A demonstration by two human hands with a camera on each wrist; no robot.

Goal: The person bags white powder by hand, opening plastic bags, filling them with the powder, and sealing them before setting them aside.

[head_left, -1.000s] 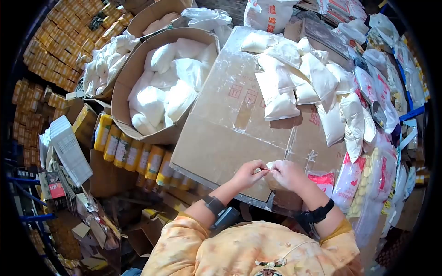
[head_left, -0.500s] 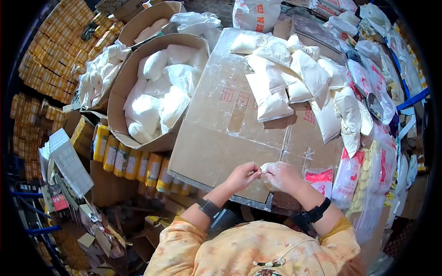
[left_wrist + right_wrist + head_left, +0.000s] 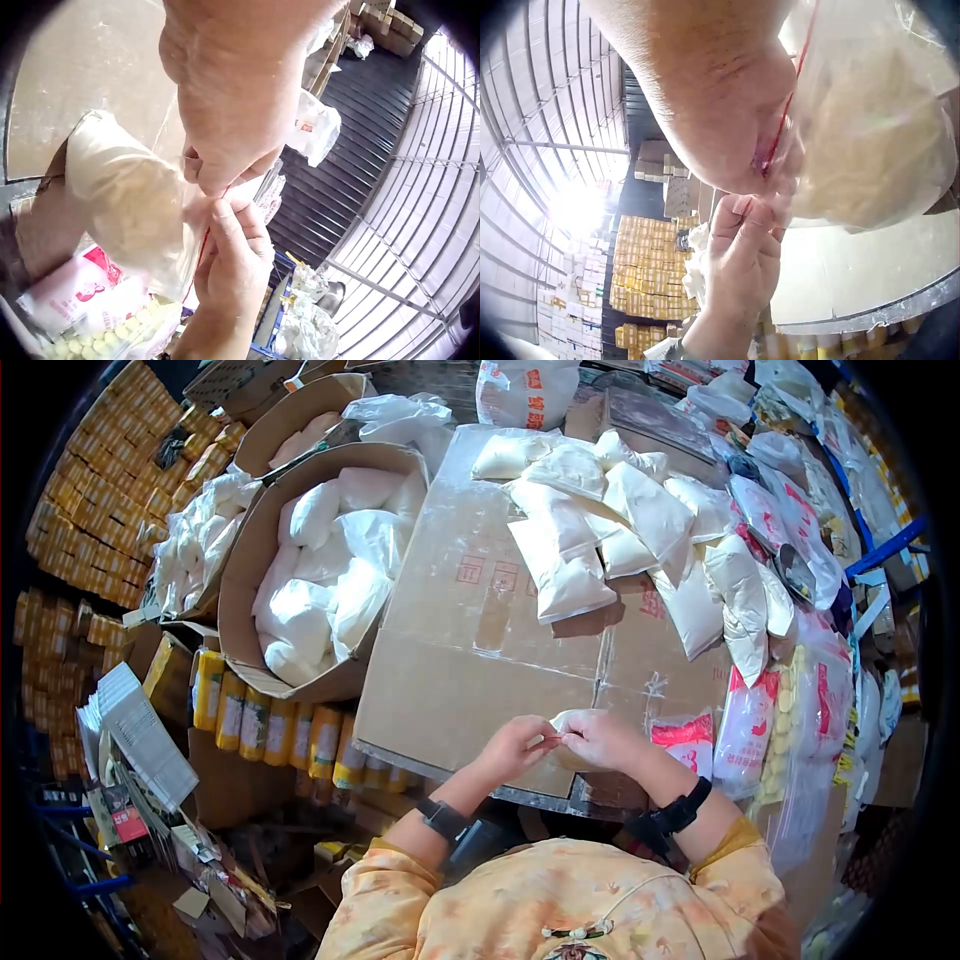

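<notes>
A clear plastic bag of pale powder (image 3: 127, 199) with a red strip along its mouth fills much of both wrist views. The left hand (image 3: 515, 748) pinches the red-striped edge between thumb and fingers; the same hand (image 3: 232, 82) is large in the left wrist view. Close beside it, the right hand (image 3: 598, 740) pinches the same edge, its thumb and fingertips nearly meeting the left hand's. In the right wrist view the bag's body (image 3: 877, 142) bulges below the strip. Both hands are over the near edge of the cardboard-covered table (image 3: 470, 690).
Several filled bags (image 3: 650, 510) lie piled at the table's back right. Left of the table stands a large open carton (image 3: 235, 600) holding white bags. Yellow packages (image 3: 255, 725) line up below it. Red-printed packets (image 3: 750, 740) lie at the right.
In the head view the surroundings have shifted left as the view turned. Both hands have moved slightly left in the picture, still pinching the bag's edge close together.
</notes>
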